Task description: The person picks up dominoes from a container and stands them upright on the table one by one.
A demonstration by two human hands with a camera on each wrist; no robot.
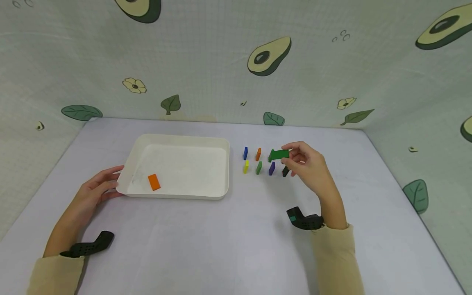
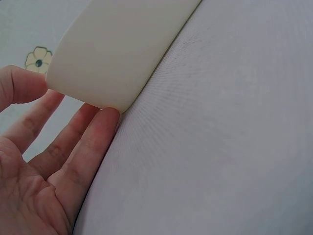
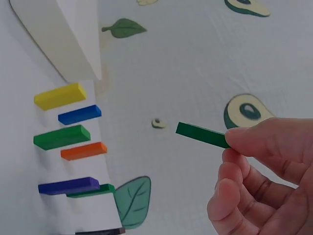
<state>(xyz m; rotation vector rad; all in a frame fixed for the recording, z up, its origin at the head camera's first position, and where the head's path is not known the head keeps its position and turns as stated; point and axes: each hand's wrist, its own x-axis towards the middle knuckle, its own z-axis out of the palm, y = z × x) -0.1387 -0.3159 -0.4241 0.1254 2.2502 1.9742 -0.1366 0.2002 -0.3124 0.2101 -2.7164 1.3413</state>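
Observation:
My right hand (image 1: 304, 164) pinches a flat green domino block (image 3: 201, 134) between thumb and fingers. It holds the block above small upright domino blocks. They stand in two rows: blue (image 1: 245, 153), orange (image 1: 258, 154) and dark green (image 1: 271, 156) behind; yellow (image 1: 246, 166), lighter green (image 1: 259, 167), purple (image 1: 272, 168) and black (image 1: 285, 171) in front. The fingers overlap the black one in the head view. At the left end of a shallow white tray (image 1: 173, 196), my left hand (image 1: 96, 188) touches the outer wall with nearly straight fingers. Inside the tray lies an orange domino block (image 1: 154, 182).
A white-covered table (image 1: 206, 250) carries everything. Behind it and at both sides hangs pale cloth (image 1: 206, 61) printed with avocados and leaves. The tray's right wall is close to the standing blocks. A black wrist camera (image 1: 304, 219) sits at the right sleeve.

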